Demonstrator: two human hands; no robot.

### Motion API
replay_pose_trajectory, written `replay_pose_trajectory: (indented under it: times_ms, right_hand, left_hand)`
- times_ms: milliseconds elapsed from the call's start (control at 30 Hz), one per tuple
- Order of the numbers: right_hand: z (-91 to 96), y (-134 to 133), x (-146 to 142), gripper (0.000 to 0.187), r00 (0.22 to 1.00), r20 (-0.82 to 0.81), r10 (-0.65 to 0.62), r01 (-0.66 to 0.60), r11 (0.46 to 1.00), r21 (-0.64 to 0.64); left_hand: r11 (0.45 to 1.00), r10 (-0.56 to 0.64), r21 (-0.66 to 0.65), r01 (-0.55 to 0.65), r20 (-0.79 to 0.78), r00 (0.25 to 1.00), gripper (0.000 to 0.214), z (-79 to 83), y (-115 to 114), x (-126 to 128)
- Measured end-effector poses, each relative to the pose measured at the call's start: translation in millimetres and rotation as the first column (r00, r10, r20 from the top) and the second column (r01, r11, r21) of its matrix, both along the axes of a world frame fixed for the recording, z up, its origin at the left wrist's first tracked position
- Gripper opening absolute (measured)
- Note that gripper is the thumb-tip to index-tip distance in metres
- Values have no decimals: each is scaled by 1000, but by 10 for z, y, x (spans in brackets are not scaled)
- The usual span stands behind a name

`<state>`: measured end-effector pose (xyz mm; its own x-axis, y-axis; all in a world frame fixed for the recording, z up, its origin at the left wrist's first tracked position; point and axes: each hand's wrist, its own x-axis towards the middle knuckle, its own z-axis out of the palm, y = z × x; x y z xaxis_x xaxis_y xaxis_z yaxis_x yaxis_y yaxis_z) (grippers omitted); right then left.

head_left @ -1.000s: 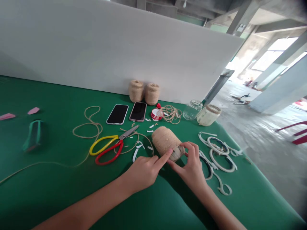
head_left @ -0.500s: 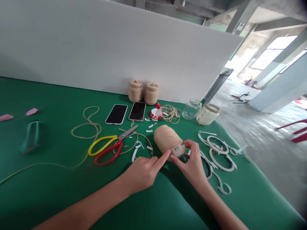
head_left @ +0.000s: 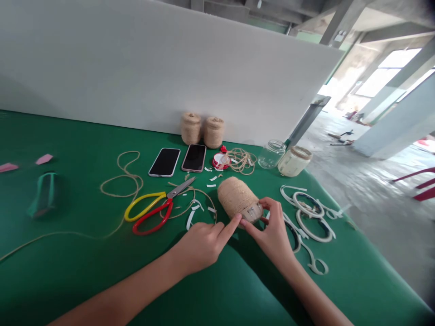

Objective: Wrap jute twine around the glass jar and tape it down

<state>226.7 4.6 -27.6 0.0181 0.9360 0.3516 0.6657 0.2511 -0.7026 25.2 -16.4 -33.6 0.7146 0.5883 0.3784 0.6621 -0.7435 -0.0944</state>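
A glass jar wrapped in jute twine (head_left: 238, 197) lies tilted on its side above the green table, one end of bare glass turned toward me. My right hand (head_left: 272, 228) is closed around that bare end, thumb below and fingers over the far side. With its index finger stretched out, my left hand (head_left: 205, 246) presses on the edge of the wound twine. Its other fingers are curled under, and I cannot see whether they pinch a strand. Left of the jar lie scissors (head_left: 170, 194) with one yellow and one red handle, blades part open.
Rolls of white tape (head_left: 312, 226) lie right of my hands. Behind stand two twine-wrapped jars (head_left: 214, 132), two phones (head_left: 165, 162), a coil of twine (head_left: 241, 162), a clear jar (head_left: 271, 155) and a whitish jar (head_left: 294, 162). Loose twine (head_left: 117, 195) trails left. A white board (head_left: 163, 68) borders the table.
Almost nothing differs. Both hands keep their hold on the twine-wrapped jar, and the view has shifted very slightly.
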Motion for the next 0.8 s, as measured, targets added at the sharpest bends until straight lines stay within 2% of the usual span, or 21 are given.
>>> replay_pose_trajectory:
  times_ms: [233,467,567,700,800]
  right_hand:
    - [2,-9,-9,51,1000,-9,-9,9,1000,-2]
    - [-17,8,2,53,1000,28,3,-3,1000,2]
    - [-33,0,29,60,989,145,7,-10,1000,19]
    - [-65,-14,59,80,935,353,-10,-52,984,167]
    - [-72,-14,55,71,918,392,51,-149,964,222]
  left_hand:
    - [992,87,97,-81,-67,994,56,69,14,-25]
    - [998,54,20,-53,-43,998,56,-17,9,-1]
    - [999,44,-20,-44,7,999,58,-37,8,1]
    - [998,50,-37,-49,20,999,59,-31,7,-3]
    - [998,47,-43,-46,10,999,60,-21,11,-1]
